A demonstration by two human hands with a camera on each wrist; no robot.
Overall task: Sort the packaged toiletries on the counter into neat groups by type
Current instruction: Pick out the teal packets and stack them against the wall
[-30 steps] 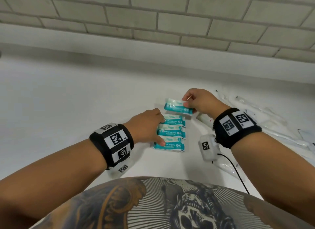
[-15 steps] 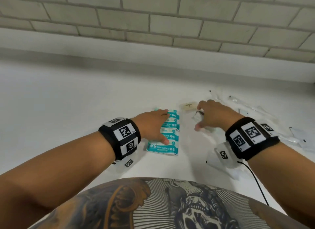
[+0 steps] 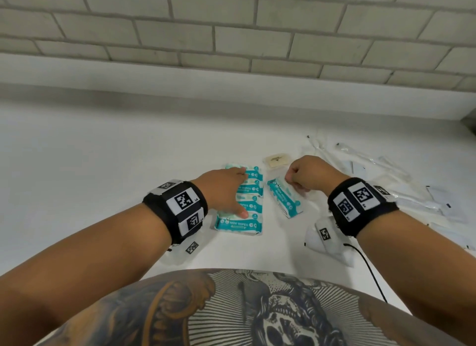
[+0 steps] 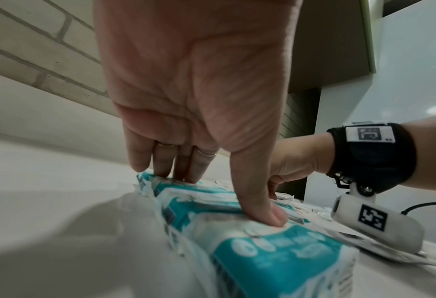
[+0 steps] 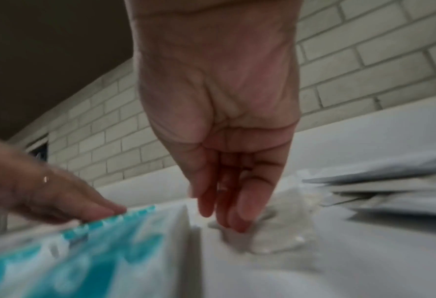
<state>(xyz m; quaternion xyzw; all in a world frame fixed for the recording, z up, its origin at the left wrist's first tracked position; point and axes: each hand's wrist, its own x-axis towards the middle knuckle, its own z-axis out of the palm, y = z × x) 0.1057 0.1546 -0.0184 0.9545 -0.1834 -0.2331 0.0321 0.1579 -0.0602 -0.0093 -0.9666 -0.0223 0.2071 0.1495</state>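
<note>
The head camera is looking steeply down from above the torso at the white counter point(image 3: 103, 191), with the brick wall point(image 3: 231, 23) filling the upper frame. Each wrist camera is sitting low and very close, peering along its palm toward the fingertips. All three are sharing the row of teal wipe packs point(image 3: 239, 204), at centre frame in the head view, lower centre in the left wrist view point(image 4: 250, 252) and lower left in the right wrist view point(image 5: 84, 252).

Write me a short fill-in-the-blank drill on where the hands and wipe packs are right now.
1. The left hand rests flat on the row of ___ mini wipes packs.
2. A separate wipes pack lies at an angle to the ___ of that row.
3. The beige packet lies on the white ___ beyond the right hand.

Missing words: teal; right; counter
</note>
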